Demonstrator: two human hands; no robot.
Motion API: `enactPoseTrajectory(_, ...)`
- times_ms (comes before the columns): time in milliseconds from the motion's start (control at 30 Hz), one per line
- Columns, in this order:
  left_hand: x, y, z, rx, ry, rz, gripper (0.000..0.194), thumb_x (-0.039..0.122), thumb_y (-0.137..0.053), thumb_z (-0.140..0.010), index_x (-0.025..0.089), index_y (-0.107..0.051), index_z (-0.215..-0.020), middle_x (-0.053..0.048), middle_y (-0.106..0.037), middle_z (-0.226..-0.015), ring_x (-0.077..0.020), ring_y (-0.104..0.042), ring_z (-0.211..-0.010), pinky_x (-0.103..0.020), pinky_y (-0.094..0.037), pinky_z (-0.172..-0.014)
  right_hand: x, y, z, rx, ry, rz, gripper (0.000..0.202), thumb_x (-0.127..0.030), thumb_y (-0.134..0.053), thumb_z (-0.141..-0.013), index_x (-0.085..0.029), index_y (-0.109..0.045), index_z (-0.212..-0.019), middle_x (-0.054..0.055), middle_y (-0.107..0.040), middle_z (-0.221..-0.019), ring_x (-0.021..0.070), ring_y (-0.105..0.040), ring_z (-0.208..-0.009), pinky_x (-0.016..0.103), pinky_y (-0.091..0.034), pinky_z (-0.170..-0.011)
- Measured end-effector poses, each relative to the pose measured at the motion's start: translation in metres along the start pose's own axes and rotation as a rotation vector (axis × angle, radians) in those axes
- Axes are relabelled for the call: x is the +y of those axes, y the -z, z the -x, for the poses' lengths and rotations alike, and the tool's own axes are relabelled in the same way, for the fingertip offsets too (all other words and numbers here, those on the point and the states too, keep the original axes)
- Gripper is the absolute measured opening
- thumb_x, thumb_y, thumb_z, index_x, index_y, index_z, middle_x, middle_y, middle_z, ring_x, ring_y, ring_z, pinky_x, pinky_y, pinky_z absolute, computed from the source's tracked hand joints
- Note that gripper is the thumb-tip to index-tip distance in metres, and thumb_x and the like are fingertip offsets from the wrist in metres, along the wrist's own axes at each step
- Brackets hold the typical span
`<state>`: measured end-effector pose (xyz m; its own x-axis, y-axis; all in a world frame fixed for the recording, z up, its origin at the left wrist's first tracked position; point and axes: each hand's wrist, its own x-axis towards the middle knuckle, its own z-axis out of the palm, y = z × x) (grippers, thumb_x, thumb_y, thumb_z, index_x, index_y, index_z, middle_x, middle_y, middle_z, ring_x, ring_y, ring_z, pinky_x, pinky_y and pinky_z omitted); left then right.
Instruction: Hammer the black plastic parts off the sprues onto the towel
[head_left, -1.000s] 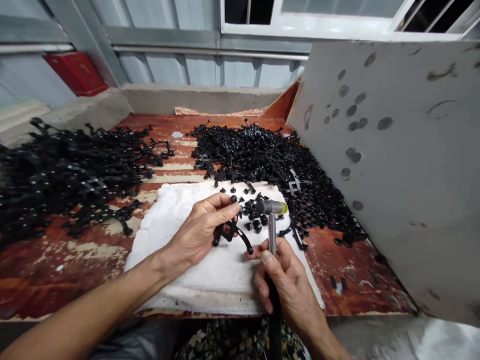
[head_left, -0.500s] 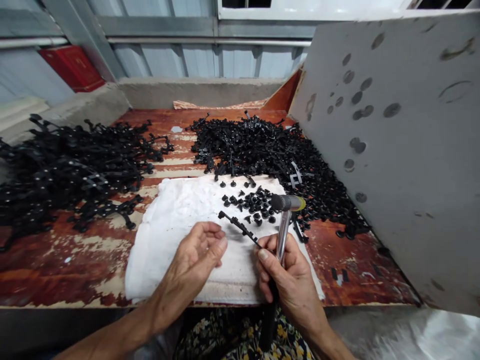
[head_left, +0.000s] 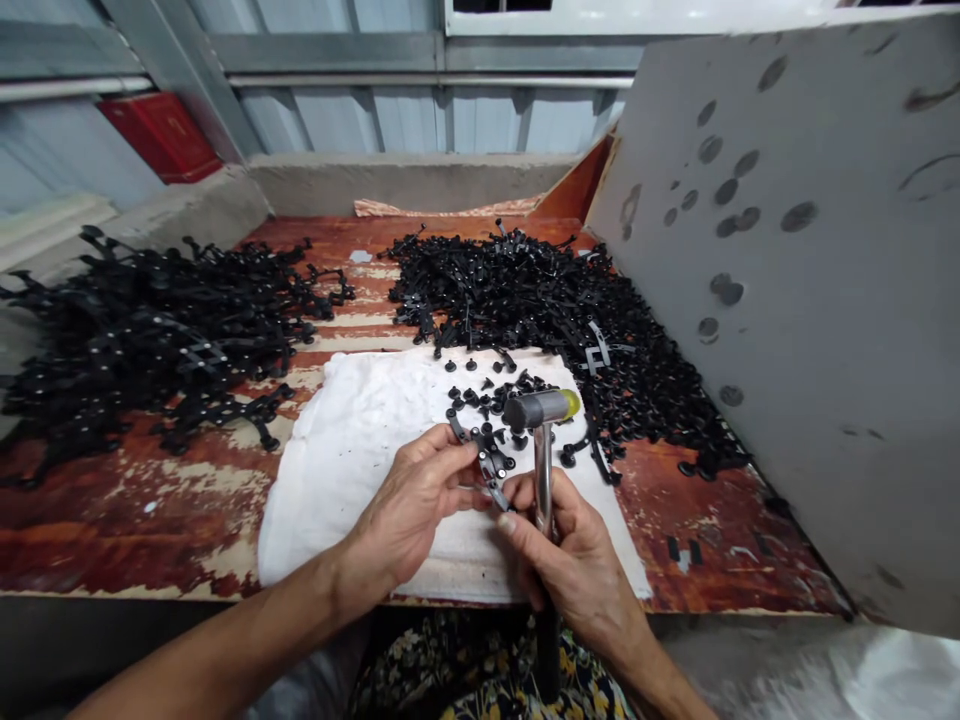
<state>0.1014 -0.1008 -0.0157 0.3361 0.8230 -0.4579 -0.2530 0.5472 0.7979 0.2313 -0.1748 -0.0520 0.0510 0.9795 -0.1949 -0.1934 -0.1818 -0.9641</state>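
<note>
1. Over the white cloth [head_left: 360, 470] on the tabletop [head_left: 112, 520], head view, the left hand [head_left: 416, 500] pinched a black plastic strip [head_left: 487, 462] between thumb and fingers; the right hand [head_left: 574, 560] was closed on the hammer [head_left: 541, 410] shaft and also touched the strip.
2. Risk, as a judgement: the fingers sat close under the hammer head, so a misdirected blow could strike them or scatter the loose studs [head_left: 487, 395].
3. Count: one hammer, one cloth, two black heaps [head_left: 150, 330] [head_left: 540, 300]; the studs were too many to count.
</note>
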Motion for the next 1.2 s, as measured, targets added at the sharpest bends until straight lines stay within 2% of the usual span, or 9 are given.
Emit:
enactPoseTrajectory(100,0.002,-0.002,-0.002,-0.059,0.051,0.003,0.024,0.032,-0.077,-0.066,0.016,-0.060,-0.073,-0.008,-0.070,-0.082,-0.0201,-0.066,-0.070,-0.030,-0.052,-0.058,-0.001,0.001,0.000,-0.024,-0.010,0.021,0.023,-0.037,-0.069,-0.082,-0.023,-0.050,-0.081,-0.010,-0.043,-0.060,0.0043,-0.030,-0.035,0.019,-0.025,-0.029)
enactPoseTrajectory(167,0.003,-0.003,-0.003,-0.053,0.050,-0.024,0.022,0.029,-0.076,-0.066,0.016,-0.061,-0.074,-0.009,-0.071,-0.083,-0.0204,-0.066,-0.070,-0.029,-0.052,-0.057,-0.002,0.001,0.000,-0.025,-0.009,0.026,0.023,-0.037,-0.069,-0.081,-0.023,-0.050,-0.082,-0.011,-0.042,-0.056,0.0045,-0.029,-0.034,0.018,-0.025,-0.029)
enactPoseTrajectory(367,0.006,-0.001,0.002,-0.005,-0.023,-0.070,0.023,0.029,-0.075,-0.064,0.016,-0.062,-0.078,-0.008,-0.071,-0.083,-0.0215,-0.067,-0.068,-0.028,-0.053,-0.050,-0.004,-0.003,0.000,0.051,-0.023,-0.093,0.035,-0.055,-0.063,-0.085,-0.024,-0.047,-0.092,-0.013,-0.043,-0.047,0.0064,-0.033,-0.035,0.016,-0.031,-0.031)
enactPoseTrajectory(500,0.001,0.001,0.009,-0.067,0.005,-0.097,0.027,0.034,-0.076,-0.066,0.017,-0.062,-0.081,-0.006,-0.069,-0.075,-0.0176,-0.063,-0.059,-0.026,-0.052,-0.045,-0.004,-0.005,-0.001,0.055,-0.052,-0.115,0.038,-0.052,-0.069,-0.080,-0.025,-0.045,-0.091,-0.014,-0.044,-0.047,0.0054,-0.032,-0.033,0.015,-0.031,-0.030)
enactPoseTrajectory(633,-0.002,0.001,0.012,-0.051,0.029,-0.094,0.027,0.030,-0.077,-0.063,0.018,-0.059,-0.079,0.000,-0.061,-0.064,-0.0121,-0.055,-0.047,-0.024,-0.049,-0.040,-0.002,-0.004,-0.001,0.068,-0.036,-0.065,0.033,-0.049,-0.067,-0.082,-0.024,-0.047,-0.089,-0.014,-0.042,-0.045,0.0052,-0.030,-0.031,0.016,-0.029,-0.030)
enactPoseTrajectory(733,0.000,0.002,0.012,-0.019,0.059,-0.050,0.027,0.027,-0.075,-0.061,0.018,-0.058,-0.079,0.000,-0.061,-0.066,-0.0114,-0.054,-0.048,-0.023,-0.048,-0.040,-0.001,-0.003,-0.001,0.096,-0.037,-0.079,0.030,-0.048,-0.065,-0.083,-0.024,-0.047,-0.090,-0.014,-0.041,-0.045,0.0059,-0.030,-0.031,0.017,-0.030,-0.030)
enactPoseTrajectory(967,0.001,0.000,0.010,-0.038,0.119,-0.053,0.032,0.033,-0.083,-0.059,0.015,-0.060,-0.073,0.003,-0.055,-0.063,-0.0088,-0.048,-0.045,-0.025,-0.049,-0.037,0.002,-0.003,-0.002,0.066,-0.003,-0.002,0.024,-0.043,-0.062,-0.086,-0.024,-0.050,-0.091,-0.013,-0.041,-0.048,0.0063,-0.030,-0.032,0.018,-0.029,-0.031)
enactPoseTrajectory(1100,0.012,0.007,0.004,0.024,0.076,-0.066,0.033,0.026,-0.086,-0.054,0.013,-0.061,-0.071,0.003,-0.055,-0.061,-0.0074,-0.047,-0.042,-0.021,-0.044,-0.034,0.001,-0.003,0.000,0.084,-0.036,-0.058,0.029,-0.048,-0.063,-0.085,-0.024,-0.048,-0.092,-0.013,-0.040,-0.048,0.0068,-0.031,-0.035,0.017,-0.030,-0.032)
enactPoseTrajectory(1200,0.029,0.016,-0.012,0.128,-0.008,-0.124,0.023,0.017,-0.081,-0.060,0.011,-0.061,-0.069,0.004,-0.052,-0.057,-0.0068,-0.046,-0.040,-0.019,-0.040,-0.032,0.000,-0.005,0.000,0.093,-0.052,-0.111,0.036,-0.052,-0.065,-0.082,-0.024,-0.047,-0.094,-0.013,-0.042,-0.051,0.0067,-0.034,-0.035,0.016,-0.031,-0.031)
